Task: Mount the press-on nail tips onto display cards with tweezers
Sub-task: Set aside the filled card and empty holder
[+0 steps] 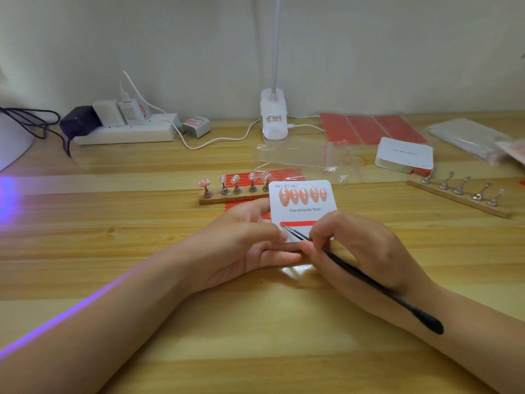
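My left hand (250,243) holds a white display card (305,214) printed "Handmade Nail" by its lower left edge, thumb on its face. Several pink nail tips (303,195) sit in a row along the card's top. A red tape strip (298,223) crosses the card lower down. My right hand (358,251) grips black tweezers (355,273), their points touching the strip's left end. Behind the card, a wooden strip (224,198) carries several pink nail tips (235,180) on metal stands.
A second wooden strip with bare metal stands (460,194) lies at the right. A stack of blank cards (404,155), red tape sheets (372,127), clear bags (295,155), a lamp base (273,118) and a power strip (125,133) line the back.
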Demonstrator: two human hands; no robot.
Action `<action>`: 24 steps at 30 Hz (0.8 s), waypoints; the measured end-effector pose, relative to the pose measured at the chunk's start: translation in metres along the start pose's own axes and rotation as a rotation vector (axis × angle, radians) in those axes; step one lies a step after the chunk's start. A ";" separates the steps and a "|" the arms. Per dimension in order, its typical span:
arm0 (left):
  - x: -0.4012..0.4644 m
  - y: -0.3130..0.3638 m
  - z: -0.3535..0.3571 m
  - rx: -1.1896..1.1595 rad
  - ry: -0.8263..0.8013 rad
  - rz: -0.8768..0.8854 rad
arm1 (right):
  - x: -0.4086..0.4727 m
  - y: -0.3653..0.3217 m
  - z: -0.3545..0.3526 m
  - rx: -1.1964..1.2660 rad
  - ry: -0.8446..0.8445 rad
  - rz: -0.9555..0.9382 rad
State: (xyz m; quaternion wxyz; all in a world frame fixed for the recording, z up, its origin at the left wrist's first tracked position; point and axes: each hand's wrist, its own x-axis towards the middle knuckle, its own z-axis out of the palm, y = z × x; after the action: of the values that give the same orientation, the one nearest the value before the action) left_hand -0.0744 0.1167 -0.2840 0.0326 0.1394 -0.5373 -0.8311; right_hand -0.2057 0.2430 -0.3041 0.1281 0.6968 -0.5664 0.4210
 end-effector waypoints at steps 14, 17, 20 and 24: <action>-0.001 0.000 0.001 -0.007 -0.006 0.002 | -0.003 0.004 0.000 0.041 -0.004 -0.069; -0.002 0.001 0.001 -0.024 -0.012 0.005 | -0.003 0.004 -0.001 0.047 0.004 -0.058; -0.002 0.001 0.001 -0.032 -0.015 0.005 | -0.002 0.003 -0.001 0.048 0.011 -0.048; -0.002 0.001 0.001 -0.043 -0.015 0.006 | -0.003 0.003 0.000 0.081 0.022 -0.011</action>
State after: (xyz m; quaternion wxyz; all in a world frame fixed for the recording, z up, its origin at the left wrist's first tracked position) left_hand -0.0724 0.1177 -0.2826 0.0339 0.1309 -0.5200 -0.8434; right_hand -0.2083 0.2441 -0.3067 0.1083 0.6998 -0.5437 0.4505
